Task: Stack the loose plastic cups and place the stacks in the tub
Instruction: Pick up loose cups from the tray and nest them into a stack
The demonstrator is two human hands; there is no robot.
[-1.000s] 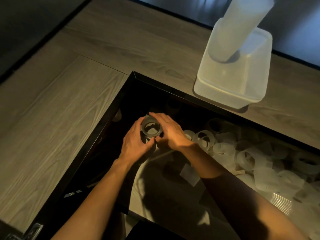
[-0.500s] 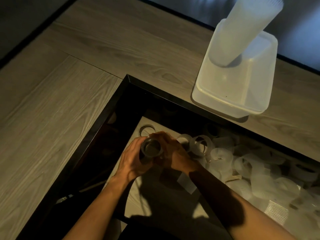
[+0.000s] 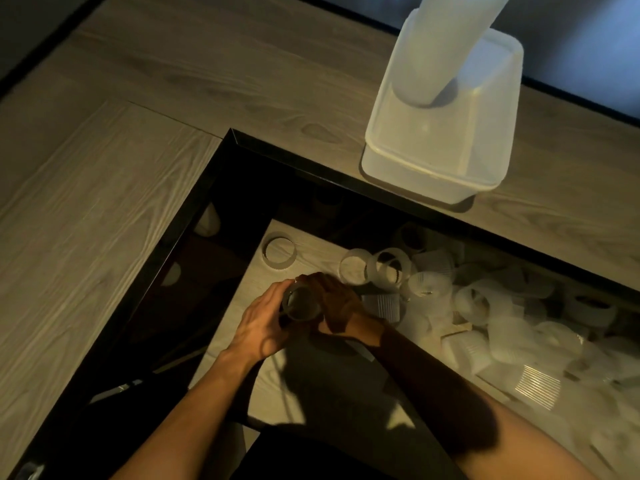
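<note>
Both my hands wrap a short stack of clear plastic cups (image 3: 302,303) held upright over the sunken floor. My left hand (image 3: 260,323) grips its left side and my right hand (image 3: 336,303) curls round its right side. Several loose clear cups (image 3: 429,284) lie in a heap to the right, and a single cup (image 3: 280,251) stands apart just beyond my hands. The translucent tub (image 3: 433,168) sits on the wooden ledge at the upper right, with a tall stack of cups (image 3: 446,46) standing inside it.
A black frame (image 3: 221,168) borders the sunken area, with wide wooden boards (image 3: 104,202) around it on the left and far side. The heap of cups reaches the right edge of view. My forearms cross the lower part of the pit.
My hands with the cup stack have dropped lower in the view and nearer the pit floor. The view has shifted, so the tub and the lone cup sit lower in frame.
</note>
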